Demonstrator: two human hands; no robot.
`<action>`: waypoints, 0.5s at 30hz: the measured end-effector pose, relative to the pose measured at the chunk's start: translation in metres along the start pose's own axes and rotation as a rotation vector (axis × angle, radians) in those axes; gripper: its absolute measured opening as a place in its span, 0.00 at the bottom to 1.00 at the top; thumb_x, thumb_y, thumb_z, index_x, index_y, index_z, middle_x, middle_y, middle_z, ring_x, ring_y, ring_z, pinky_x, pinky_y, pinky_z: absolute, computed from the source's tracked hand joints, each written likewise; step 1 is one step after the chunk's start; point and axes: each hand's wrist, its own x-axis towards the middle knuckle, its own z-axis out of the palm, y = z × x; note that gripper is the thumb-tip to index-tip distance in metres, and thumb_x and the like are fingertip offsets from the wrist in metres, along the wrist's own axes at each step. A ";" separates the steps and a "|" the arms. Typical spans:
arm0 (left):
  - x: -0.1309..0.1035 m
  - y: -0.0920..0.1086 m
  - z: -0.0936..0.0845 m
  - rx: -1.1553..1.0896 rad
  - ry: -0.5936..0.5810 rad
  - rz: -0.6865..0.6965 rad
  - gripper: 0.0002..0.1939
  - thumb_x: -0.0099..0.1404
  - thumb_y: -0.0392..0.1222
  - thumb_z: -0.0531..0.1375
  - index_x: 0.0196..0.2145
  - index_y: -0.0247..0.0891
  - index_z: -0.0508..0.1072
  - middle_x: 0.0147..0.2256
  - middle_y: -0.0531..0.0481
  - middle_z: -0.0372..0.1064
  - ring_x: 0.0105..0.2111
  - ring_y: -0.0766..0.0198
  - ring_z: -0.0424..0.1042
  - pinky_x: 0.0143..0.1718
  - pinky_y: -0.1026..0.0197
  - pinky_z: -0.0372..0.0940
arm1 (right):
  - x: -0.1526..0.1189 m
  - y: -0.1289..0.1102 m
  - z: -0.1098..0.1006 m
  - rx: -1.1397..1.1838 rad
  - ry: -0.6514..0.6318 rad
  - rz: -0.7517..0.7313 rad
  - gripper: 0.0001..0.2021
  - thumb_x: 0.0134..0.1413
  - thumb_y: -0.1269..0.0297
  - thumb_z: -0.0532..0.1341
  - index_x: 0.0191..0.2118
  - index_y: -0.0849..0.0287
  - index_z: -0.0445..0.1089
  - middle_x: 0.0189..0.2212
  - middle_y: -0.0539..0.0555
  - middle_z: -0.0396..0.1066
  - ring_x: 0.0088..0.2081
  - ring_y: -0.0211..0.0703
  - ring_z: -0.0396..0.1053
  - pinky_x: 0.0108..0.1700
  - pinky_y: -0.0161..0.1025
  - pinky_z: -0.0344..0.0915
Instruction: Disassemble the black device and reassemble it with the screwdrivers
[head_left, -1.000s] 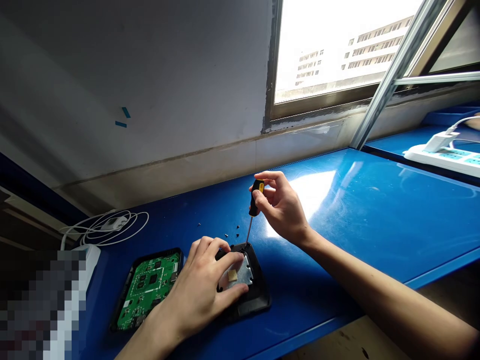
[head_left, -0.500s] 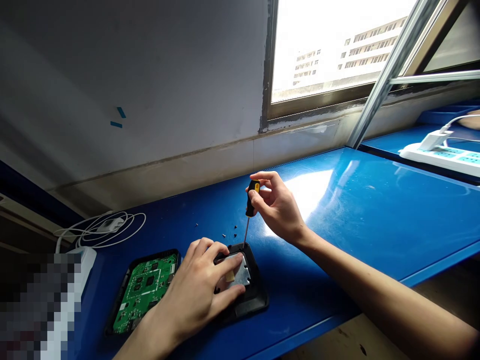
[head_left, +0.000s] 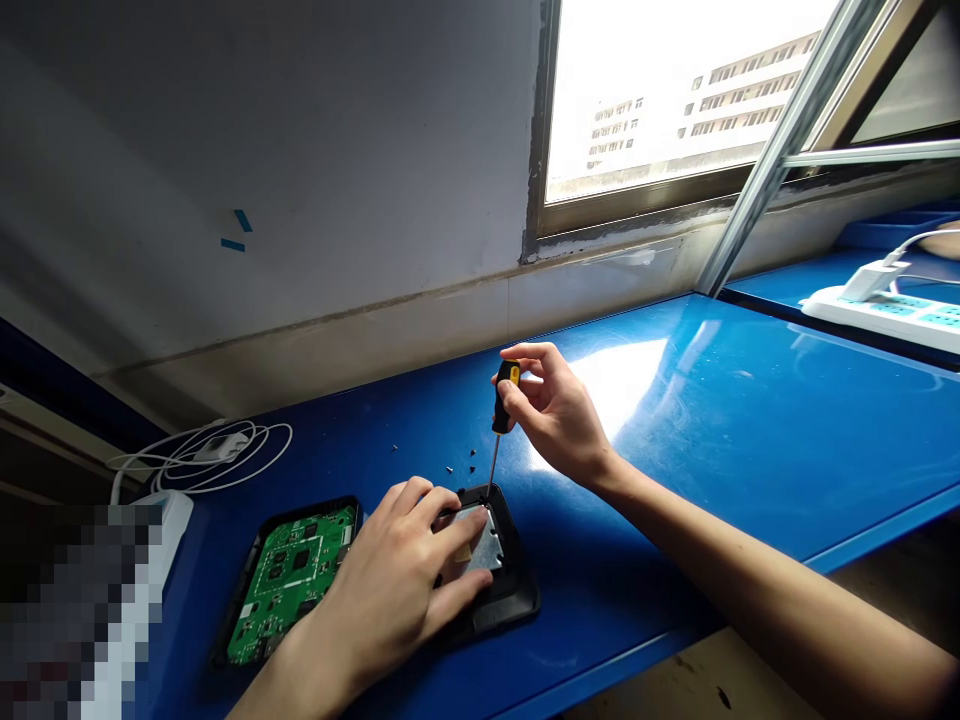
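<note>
My right hand (head_left: 551, 405) is closed around the black and yellow handle of a screwdriver (head_left: 506, 398). The screwdriver stands nearly upright, its tip at the top edge of a black casing (head_left: 521, 590). A silvery metal plate (head_left: 486, 545) lies inside the casing. Across the plate and the casing's left side rests my left hand (head_left: 409, 560), fingers spread, hiding part of both. Left of that hand, a green circuit board (head_left: 292, 575) sits in a second black shell. Several small screws (head_left: 472, 461) lie on the blue table behind the casing.
A coiled white cable with a plug (head_left: 225, 448) lies at the table's back left, near a white strip (head_left: 176, 520). At far right is a white power strip (head_left: 885, 312) beyond a metal post (head_left: 757, 200). The wall (head_left: 300, 200) borders the table's back.
</note>
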 end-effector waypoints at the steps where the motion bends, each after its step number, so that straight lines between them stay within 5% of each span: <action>1: 0.000 0.000 0.000 -0.006 -0.003 -0.004 0.21 0.69 0.44 0.70 0.59 0.45 0.77 0.50 0.43 0.76 0.49 0.46 0.72 0.49 0.43 0.73 | 0.000 0.000 0.000 -0.001 0.000 0.004 0.17 0.61 0.55 0.63 0.51 0.54 0.64 0.39 0.50 0.67 0.27 0.38 0.75 0.28 0.40 0.77; 15: 0.001 0.001 0.000 -0.055 0.001 -0.027 0.20 0.69 0.44 0.70 0.57 0.44 0.78 0.49 0.45 0.76 0.49 0.47 0.72 0.49 0.43 0.73 | 0.004 -0.001 -0.002 -0.059 0.026 0.096 0.18 0.59 0.51 0.64 0.49 0.56 0.65 0.36 0.49 0.69 0.25 0.38 0.74 0.25 0.37 0.74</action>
